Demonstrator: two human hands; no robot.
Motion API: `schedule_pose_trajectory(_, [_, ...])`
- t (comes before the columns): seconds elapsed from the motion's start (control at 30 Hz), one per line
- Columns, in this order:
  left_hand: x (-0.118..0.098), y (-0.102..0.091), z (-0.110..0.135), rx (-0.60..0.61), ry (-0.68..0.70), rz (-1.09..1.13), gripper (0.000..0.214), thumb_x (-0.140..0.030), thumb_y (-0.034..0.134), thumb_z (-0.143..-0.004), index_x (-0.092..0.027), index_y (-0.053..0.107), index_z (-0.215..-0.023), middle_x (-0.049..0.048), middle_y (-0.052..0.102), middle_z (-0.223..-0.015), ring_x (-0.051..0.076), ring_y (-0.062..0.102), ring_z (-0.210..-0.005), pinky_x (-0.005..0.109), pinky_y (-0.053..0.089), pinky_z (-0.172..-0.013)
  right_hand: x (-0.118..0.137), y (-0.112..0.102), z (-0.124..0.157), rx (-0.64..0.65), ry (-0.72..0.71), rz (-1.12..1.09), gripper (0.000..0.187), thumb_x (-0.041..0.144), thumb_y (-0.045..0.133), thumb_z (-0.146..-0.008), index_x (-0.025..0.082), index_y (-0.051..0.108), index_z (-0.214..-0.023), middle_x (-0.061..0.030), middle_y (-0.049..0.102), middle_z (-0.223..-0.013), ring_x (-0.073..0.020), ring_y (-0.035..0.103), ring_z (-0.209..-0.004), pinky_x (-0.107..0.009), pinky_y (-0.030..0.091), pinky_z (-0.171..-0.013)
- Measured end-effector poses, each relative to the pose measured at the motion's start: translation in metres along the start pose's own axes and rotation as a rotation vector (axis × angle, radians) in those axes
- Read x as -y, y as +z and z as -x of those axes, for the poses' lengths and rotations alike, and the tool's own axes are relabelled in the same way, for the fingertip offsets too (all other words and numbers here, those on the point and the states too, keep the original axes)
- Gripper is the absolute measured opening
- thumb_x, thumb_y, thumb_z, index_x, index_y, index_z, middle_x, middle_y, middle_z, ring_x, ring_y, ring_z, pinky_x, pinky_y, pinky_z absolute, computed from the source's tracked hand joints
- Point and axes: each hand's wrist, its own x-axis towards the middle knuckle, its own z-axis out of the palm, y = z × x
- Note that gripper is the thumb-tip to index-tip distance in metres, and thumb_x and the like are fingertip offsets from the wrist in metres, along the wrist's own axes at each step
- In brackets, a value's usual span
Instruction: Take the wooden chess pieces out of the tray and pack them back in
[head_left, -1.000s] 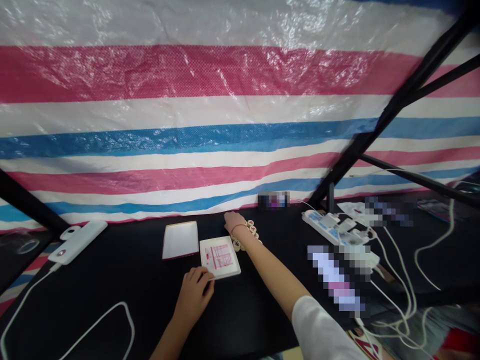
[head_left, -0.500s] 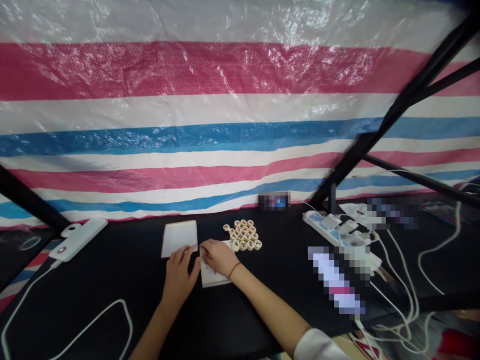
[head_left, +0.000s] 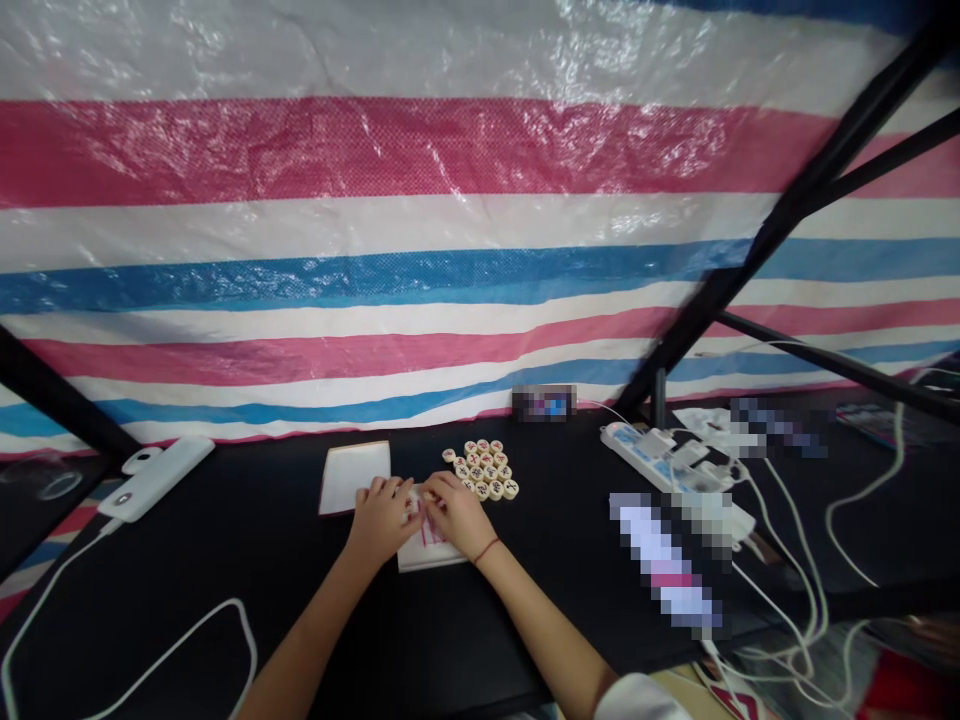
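Both hands rest together on a white folded sheet with a red grid (head_left: 431,545) that lies on the black table (head_left: 225,540). My left hand (head_left: 384,518) curls its fingers at the sheet's upper left edge. My right hand (head_left: 455,512), with a red string at the wrist, pinches the same top edge. A cluster of several round pale game pieces (head_left: 483,470) sits just beyond my right hand. A white box lid (head_left: 355,476) lies flat just left of my left hand.
A white device with a cable (head_left: 154,478) lies at the far left. A power strip with plugs (head_left: 660,455) and many white cables (head_left: 787,560) fill the right side. A striped red, white and blue tarp (head_left: 450,250) hangs behind; black frame bars (head_left: 765,250) cross at right.
My right hand drew back from the game pieces, which are now uncovered, and came down onto the gridded sheet. My left hand slid up to join it at the sheet's top edge.
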Motion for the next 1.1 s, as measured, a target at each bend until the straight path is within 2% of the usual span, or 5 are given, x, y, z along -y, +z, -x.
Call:
schedule_pose_trajectory(0.33, [0.000, -0.009, -0.010, 0.163, -0.020, -0.055, 0.031, -0.030, 0.045, -0.091, -0.023, 0.057, -0.118, 0.0072, 0.064, -0.109, 0.026, 0.054, -0.104, 0.039, 0.032, -0.080, 0.000, 0.011, 0.003, 0.013, 0.003, -0.041, 0.039, -0.001, 0.050, -0.073, 0.020, 0.061, -0.105, -0.0065, 0.058, -0.104, -0.0165, 0.059, -0.093, -0.029, 0.048, -0.087])
schedule_pose_trajectory(0.6, [0.002, -0.015, -0.012, 0.253, -0.036, -0.011, 0.038, -0.031, 0.048, -0.087, -0.023, 0.053, -0.124, 0.0082, 0.063, -0.114, 0.025, 0.056, -0.107, 0.039, 0.032, -0.083, -0.004, 0.023, -0.004, 0.009, -0.012, 0.000, 0.024, -0.001, 0.050, -0.072, 0.019, 0.057, -0.085, -0.0053, 0.061, -0.097, -0.0162, 0.059, -0.090, -0.027, 0.047, -0.081])
schedule_pose_trajectory(0.8, [0.007, -0.018, -0.013, 0.261, -0.021, 0.025, 0.041, -0.028, 0.046, -0.086, -0.024, 0.052, -0.126, 0.0078, 0.063, -0.117, 0.025, 0.055, -0.109, 0.039, 0.032, -0.085, -0.003, 0.028, -0.007, 0.073, -0.022, 0.007, 0.022, 0.002, 0.053, -0.076, 0.019, 0.060, -0.089, -0.0059, 0.065, -0.103, -0.0166, 0.061, -0.096, -0.027, 0.047, -0.086])
schedule_pose_trajectory(0.97, [0.008, -0.019, -0.012, 0.257, -0.043, 0.038, 0.044, -0.030, 0.046, -0.086, -0.024, 0.051, -0.129, 0.0080, 0.062, -0.118, 0.026, 0.055, -0.108, 0.040, 0.031, -0.085, -0.005, 0.011, -0.011, 0.112, -0.068, 0.013, 0.025, 0.008, 0.052, -0.081, 0.021, 0.064, -0.098, -0.0045, 0.063, -0.115, -0.0151, 0.060, -0.104, -0.025, 0.046, -0.092])
schedule_pose_trajectory(1.1, [0.004, -0.015, -0.012, 0.184, -0.046, 0.020, 0.045, -0.030, 0.049, -0.084, -0.026, 0.051, -0.129, 0.0070, 0.063, -0.116, 0.026, 0.054, -0.106, 0.041, 0.030, -0.083, -0.008, -0.018, -0.041, 0.115, 0.150, 0.314, 0.030, 0.019, 0.045, -0.089, 0.020, 0.061, -0.114, -0.0086, 0.059, -0.121, -0.0175, 0.061, -0.103, -0.028, 0.048, -0.087])
